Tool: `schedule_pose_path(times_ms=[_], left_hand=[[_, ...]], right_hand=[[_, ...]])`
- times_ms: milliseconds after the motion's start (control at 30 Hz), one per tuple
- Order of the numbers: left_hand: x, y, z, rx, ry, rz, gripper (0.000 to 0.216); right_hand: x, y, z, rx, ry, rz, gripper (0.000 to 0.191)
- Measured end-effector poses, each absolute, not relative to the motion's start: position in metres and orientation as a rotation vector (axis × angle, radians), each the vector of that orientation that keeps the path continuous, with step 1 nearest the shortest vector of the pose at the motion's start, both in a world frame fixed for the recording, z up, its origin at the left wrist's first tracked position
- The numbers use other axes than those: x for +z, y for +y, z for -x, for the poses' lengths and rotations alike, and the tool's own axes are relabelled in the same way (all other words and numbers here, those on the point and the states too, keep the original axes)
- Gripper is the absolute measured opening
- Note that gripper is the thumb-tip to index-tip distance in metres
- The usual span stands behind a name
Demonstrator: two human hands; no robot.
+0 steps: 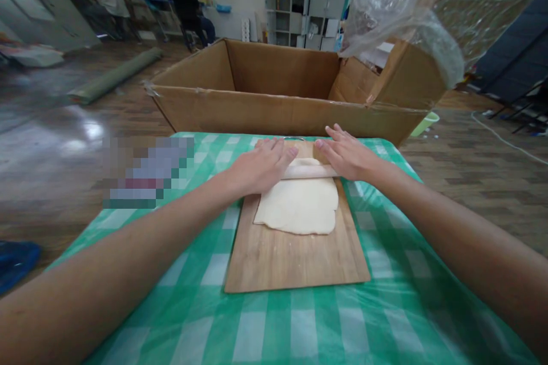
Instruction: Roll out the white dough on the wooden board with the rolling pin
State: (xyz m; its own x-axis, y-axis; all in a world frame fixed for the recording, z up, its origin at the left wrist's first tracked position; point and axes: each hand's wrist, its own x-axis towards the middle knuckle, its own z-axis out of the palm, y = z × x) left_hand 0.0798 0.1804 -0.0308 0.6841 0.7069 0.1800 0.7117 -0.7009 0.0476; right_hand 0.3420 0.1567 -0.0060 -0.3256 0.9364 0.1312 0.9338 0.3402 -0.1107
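Observation:
A pale sheet of flattened dough [299, 208] lies on a wooden cutting board [295, 265]. Across its far part rests a light rolling pin [309, 171], partly covered by both hands. My left hand [268, 164] is laid over the pin's left end, palm down with the fingers stretched forward. On the right end presses my right hand [346, 153], its fingers extended and slightly spread. Neither hand wraps round the pin. The dough's far edge shows beyond the pin, between the hands.
A green checked tablecloth [192, 308] covers the table. Just past its far edge stands a large open cardboard box [265, 111], with clear plastic wrap [394, 11] at its right. A blurred-out item [149, 174] lies at the left. Two people are in the background.

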Motion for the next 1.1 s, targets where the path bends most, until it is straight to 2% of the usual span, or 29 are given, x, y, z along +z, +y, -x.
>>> schedule_pose_path(times_ms=[133, 333, 467, 567, 733, 867, 1100], left_hand=[[-0.031, 0.186, -0.077, -0.157, -1.169, 2.857, 0.059], [-0.022, 0.156, -0.077, -0.204, -1.213, 2.775, 0.068], [-0.013, 0.122, -0.077, -0.237, -1.351, 2.813, 0.073], [-0.009, 0.093, -0.075, -0.277, -1.382, 2.804, 0.075], [-0.015, 0.039, -0.071, -0.422, -1.256, 2.739, 0.077], [-0.024, 0.003, -0.066, -0.53, -1.208, 2.697, 0.08], [-0.022, -0.026, -0.055, -0.504, -1.2, 2.752, 0.071]], right_hand=[[-0.01, 0.169, -0.344, -0.043, -2.463, 1.615, 0.085], [-0.009, 0.14, -0.337, -0.127, -2.625, 1.41, 0.072], [-0.008, 0.104, -0.329, -0.15, -2.581, 1.546, 0.069], [-0.011, 0.074, -0.325, -0.17, -2.439, 1.672, 0.071], [-0.02, 0.022, -0.319, -0.296, -2.387, 1.606, 0.078], [-0.023, -0.016, -0.314, -0.296, -2.352, 1.568, 0.077], [-0.027, -0.051, -0.319, -0.272, -2.364, 1.509, 0.077]])
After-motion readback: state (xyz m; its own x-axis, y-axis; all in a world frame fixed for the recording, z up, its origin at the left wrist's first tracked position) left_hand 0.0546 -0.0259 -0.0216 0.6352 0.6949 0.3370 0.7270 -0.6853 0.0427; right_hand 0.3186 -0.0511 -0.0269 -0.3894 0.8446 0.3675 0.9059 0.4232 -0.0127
